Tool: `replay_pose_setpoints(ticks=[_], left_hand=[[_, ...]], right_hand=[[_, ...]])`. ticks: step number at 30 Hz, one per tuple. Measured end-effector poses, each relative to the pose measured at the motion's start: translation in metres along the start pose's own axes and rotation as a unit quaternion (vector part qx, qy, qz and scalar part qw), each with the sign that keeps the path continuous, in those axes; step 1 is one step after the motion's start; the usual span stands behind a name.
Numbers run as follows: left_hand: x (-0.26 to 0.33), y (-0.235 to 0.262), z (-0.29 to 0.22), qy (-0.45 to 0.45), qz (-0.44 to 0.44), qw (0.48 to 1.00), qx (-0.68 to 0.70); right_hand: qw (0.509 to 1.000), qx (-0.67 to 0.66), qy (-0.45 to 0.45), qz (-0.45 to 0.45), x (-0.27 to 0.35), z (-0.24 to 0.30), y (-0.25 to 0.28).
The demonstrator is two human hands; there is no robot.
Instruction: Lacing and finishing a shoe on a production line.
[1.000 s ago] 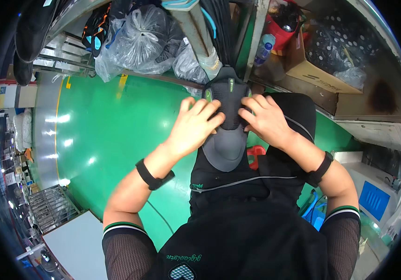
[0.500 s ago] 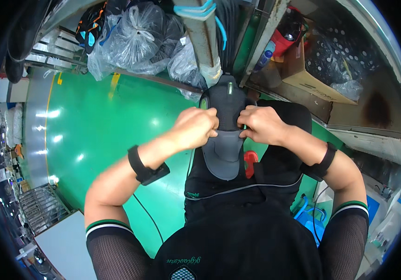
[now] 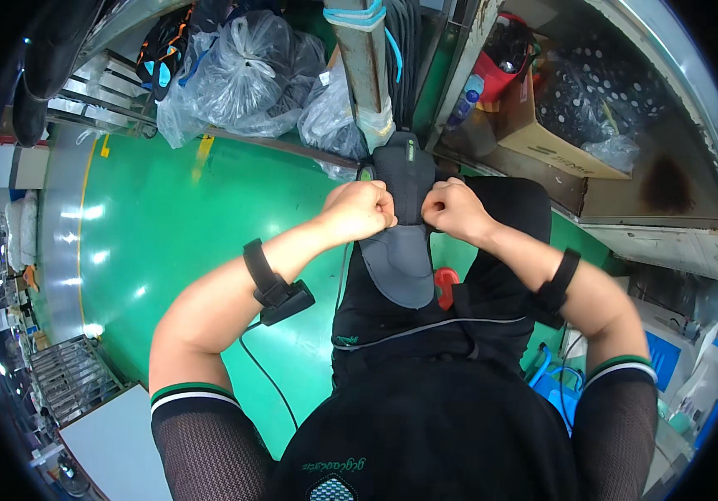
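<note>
In front of my lap is a long dark piece that looks like a shoe upper (image 3: pixel 396 263), with a smooth grey rounded end toward me. Its darker, ribbed-looking far part carries a small green tag. My left hand (image 3: pixel 362 209) is closed on the left edge, near the seam between the grey and black parts. Opposite it, my right hand (image 3: pixel 457 210) pinches the right edge, knuckles up. The fingertips of both hands are mostly hidden. Between my thighs, right of the grey end, a red object (image 3: pixel 446 288) shows in part.
A rusty post (image 3: pixel 359 71) wrapped with blue cord rises just beyond the piece. Clear plastic bags (image 3: pixel 246 71) fill a rack at the far left. On the right, a cardboard box (image 3: pixel 563 154) holds dark, plastic-wrapped material. A blue stool (image 3: pixel 555 388) stands by my right side.
The shoe upper's grey end has shifted slightly away from me. Both hands have moved a little and are curled more tightly, still on the two edges.
</note>
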State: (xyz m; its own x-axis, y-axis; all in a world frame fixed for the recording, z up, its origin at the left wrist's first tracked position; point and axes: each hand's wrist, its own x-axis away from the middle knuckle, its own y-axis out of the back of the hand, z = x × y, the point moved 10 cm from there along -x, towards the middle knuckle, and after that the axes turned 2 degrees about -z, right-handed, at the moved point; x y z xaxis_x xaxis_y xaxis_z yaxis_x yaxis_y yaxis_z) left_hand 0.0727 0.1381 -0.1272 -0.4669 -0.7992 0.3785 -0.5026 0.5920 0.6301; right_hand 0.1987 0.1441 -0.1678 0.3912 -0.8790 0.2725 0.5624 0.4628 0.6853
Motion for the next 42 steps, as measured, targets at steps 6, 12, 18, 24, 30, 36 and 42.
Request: replay_pose_setpoints(ticks=[6,12,18,24,30,36,42], left_hand=[[0.010,0.001,-0.002,0.002,-0.076,0.996,-0.053],[0.006,0.001,-0.012,0.007,-0.101,0.981,-0.166],[0.006,-0.005,-0.019,-0.007,-0.090,0.963,-0.256],[-0.003,-0.011,-0.019,0.004,0.042,0.927,-0.373],[0.006,-0.012,-0.005,0.050,-0.016,0.959,-0.279],[0.028,0.011,0.000,0.101,-0.247,0.964,-0.004],[0.025,0.001,-0.035,-0.023,-0.143,0.931,-0.334]], right_hand=[[0.945,-0.293,0.062,-0.133,0.029,0.016,0.028],[0.927,-0.366,0.063,-0.060,0.043,0.032,-0.008],[0.880,-0.469,-0.040,-0.063,0.039,0.005,-0.027],[0.843,-0.536,0.031,0.007,0.040,0.018,-0.045],[0.799,-0.601,-0.036,0.013,0.034,0.006,-0.052],[0.794,-0.607,-0.037,0.029,0.036,0.008,-0.053],[0.809,-0.585,-0.053,0.035,0.035,0.007,-0.053]])
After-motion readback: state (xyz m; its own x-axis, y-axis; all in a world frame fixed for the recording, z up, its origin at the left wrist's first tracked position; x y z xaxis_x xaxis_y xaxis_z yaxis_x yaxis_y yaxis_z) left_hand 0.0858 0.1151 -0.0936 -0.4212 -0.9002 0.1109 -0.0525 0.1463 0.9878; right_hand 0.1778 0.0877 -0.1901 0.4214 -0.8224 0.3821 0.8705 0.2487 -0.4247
